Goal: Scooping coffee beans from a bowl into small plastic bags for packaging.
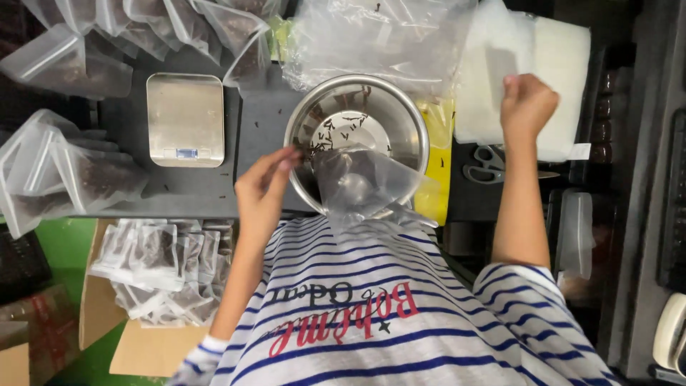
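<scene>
My left hand [263, 187] pinches the edge of a clear plastic bag [361, 184] that hangs open over a steel bowl [411, 118]. A few dark dried bits lie in the bowl. My right hand [527, 104] is raised at the back right, fingers closed on the top sheet of a white stack of empty bags [564, 68]. A small steel kitchen scale [185, 118] sits left of the bowl.
Filled clear bags [78, 175] pile up at the left and back. A cardboard box [146, 350] of small filled pouches stands at lower left. Scissors [487, 164] lie right of the bowl. A large clear sheet [379, 39] lies behind it.
</scene>
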